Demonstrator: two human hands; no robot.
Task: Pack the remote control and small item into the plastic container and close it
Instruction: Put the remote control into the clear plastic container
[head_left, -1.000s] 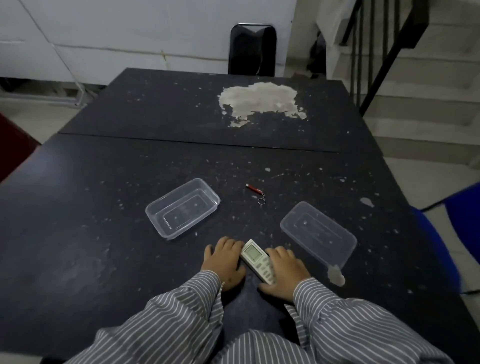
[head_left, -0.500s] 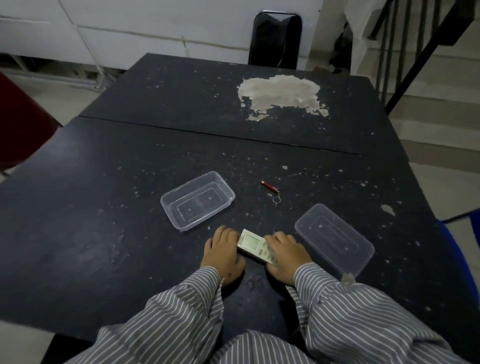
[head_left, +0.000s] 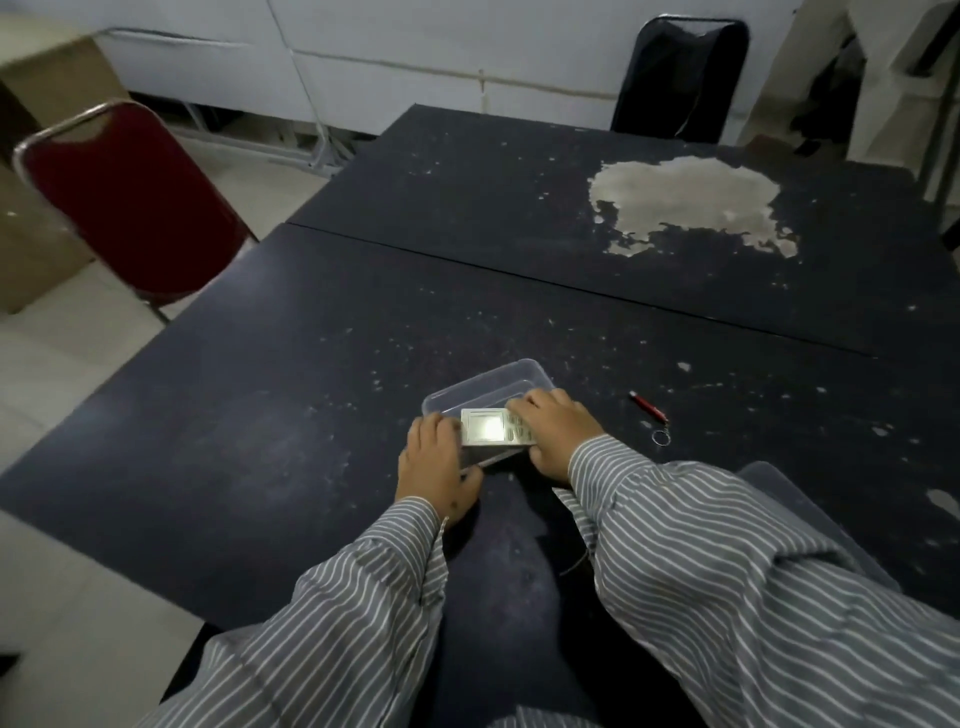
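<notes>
the clear plastic container (head_left: 511, 383), a shallow rounded rectangle, sits on the dark, paint-flecked worktop (head_left: 291, 415). over its near edge both hands hold the pale remote control (head_left: 491, 427), screen up: the left hand (head_left: 435, 462) grips its left end, the right hand (head_left: 558, 434) covers its buttons. right of the container lies the small red item (head_left: 648, 408) with a wire ring.

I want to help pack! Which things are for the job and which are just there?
For the job:
remote control
clear container
red keychain item
lid, mostly hidden by the sleeve

Just there:
red chair
black chair
</notes>
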